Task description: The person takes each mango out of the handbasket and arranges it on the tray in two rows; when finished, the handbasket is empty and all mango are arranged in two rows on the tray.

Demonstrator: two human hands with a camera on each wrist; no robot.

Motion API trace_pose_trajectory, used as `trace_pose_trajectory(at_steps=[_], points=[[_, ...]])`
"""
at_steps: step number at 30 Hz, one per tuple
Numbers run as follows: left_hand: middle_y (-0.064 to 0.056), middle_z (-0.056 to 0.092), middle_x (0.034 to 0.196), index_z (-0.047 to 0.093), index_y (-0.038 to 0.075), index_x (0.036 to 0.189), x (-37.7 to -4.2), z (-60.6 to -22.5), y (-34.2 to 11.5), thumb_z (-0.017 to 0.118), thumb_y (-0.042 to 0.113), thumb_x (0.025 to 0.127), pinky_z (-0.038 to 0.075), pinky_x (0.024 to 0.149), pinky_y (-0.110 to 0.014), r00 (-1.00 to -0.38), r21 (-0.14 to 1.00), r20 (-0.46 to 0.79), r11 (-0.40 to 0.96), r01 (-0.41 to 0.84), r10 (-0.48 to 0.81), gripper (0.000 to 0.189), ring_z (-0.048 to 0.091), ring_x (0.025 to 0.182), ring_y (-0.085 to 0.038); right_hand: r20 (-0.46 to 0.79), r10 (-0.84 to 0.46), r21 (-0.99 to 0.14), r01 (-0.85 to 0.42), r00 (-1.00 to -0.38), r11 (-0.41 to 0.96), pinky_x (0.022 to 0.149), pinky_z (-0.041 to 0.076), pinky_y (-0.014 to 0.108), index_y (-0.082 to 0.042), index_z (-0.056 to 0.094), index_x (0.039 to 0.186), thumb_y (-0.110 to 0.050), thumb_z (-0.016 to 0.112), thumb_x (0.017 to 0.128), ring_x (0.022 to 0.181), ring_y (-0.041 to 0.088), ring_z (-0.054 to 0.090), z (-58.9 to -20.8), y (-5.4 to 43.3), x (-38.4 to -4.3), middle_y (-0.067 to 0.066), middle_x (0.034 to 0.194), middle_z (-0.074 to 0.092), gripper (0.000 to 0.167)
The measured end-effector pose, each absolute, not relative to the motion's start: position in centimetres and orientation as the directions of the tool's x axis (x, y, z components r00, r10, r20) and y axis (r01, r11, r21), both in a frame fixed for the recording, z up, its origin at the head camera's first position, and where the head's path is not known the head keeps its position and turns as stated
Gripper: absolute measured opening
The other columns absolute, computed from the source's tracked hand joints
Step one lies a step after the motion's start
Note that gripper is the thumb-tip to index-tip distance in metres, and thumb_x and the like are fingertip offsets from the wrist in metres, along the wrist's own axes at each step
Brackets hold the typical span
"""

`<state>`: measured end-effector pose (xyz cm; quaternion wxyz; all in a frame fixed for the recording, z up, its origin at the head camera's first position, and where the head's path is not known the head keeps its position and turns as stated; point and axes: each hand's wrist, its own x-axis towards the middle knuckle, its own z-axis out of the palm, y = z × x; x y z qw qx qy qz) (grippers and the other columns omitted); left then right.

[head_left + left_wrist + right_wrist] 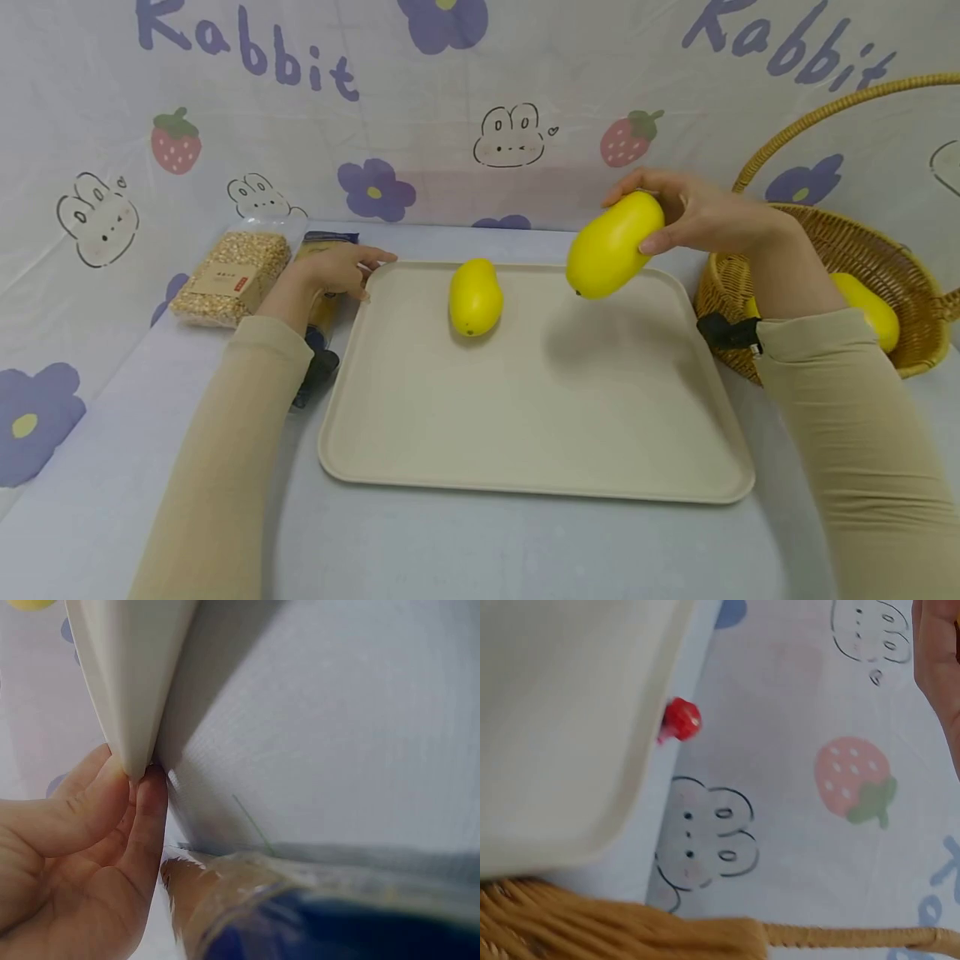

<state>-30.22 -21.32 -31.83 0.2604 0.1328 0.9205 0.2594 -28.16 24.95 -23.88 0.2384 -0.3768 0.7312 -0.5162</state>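
My hands were well apart. My R hand [697, 212] gripped a yellow papaya-like fruit [615, 247], thumb on its R side & fingers behind its upper end, & held it tilted in the air over the far R part of a beige tray [525, 417]; a shadow fell on the tray below. My L hand [337, 270] pinched the tray's far L corner btwn thumb & fingers.

A 2nd papaya-like fruit [476, 296] lay on the tray, L of middle, near the far edge. Just beside the tray, on the R, stood a wicker basket [924, 321] w/ at least 1 yellow fruit [872, 310] in it.

On the L, a clear bag of corn kernels [213, 307] lay near a blue-topped packet [324, 311], partly hidden by my L hand. The R wrist view showed a small shiny red item [682, 718] just past the tray's edge, too blurred to ID. Behind hung a rabbit-print backdrop [285, 167].
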Motion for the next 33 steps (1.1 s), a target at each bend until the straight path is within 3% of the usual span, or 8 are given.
trace_pose_trajectory(at_steps=[11,21,26,33], points=[[-0.028,0.034,0.153,0.031,0.007,0.155,-30.0,-31.5,-21.1,0.062,-0.013,0.084,0.031,0.118,-0.057,-0.826,0.564,-0.413,0.82,0.099,0.384,0.08,0.037,0.14,-0.044,-0.025,-0.77,-0.967,-0.179,-0.637,0.179,0.09,0.058,0.03,-0.021,0.044,0.139,0.011,0.056,0.09,0.098,0.017,0.066,-26.1,23.0,-28.5,0.004,0.117,0.06,0.059],[-0.029,0.035,0.152,0.031,0.007,0.154,-30.2,-31.8,-21.2,0.06,-0.012,0.085,0.031,0.117,-0.058,-0.828,0.556,-0.408,0.824,0.109,0.384,0.078,0.038,0.138,-0.044,-0.066,-0.745,-0.987,-0.067,-0.664,0.148,0.094,0.056,0.032,-0.023,0.041,0.143,0.005,0.057,0.091,0.101,0.02,0.064,-28.1,21.0,-28.8,0.004,0.116,0.061,0.061],[-0.028,0.036,0.152,0.032,0.008,0.154,-30.2,-31.8,-21.2,0.06,-0.012,0.085,0.033,0.117,-0.057,-0.832,0.55,-0.405,0.828,0.108,0.378,0.078,0.039,0.137,-0.043,-0.123,-0.719,-0.985,-0.003,-0.684,0.172,0.094,0.056,0.034,-0.02,0.04,0.14,0.002,0.057,0.089,0.103,0.021,0.063,-29.0,20.1,-29.0,0.004,0.117,0.059,0.058],[-0.027,0.035,0.152,0.032,0.008,0.154,-30.2,-31.9,-21.2,0.061,-0.011,0.085,0.032,0.117,-0.058,-0.834,0.547,-0.406,0.831,0.106,0.374,0.078,0.039,0.136,-0.042,-0.223,-0.599,-0.968,0.099,-0.769,0.232,0.088,0.058,0.033,-0.009,0.035,0.134,-0.001,0.058,0.087,0.103,0.022,0.061,-29.4,18.8,-29.0,0.006,0.119,0.056,0.053]])
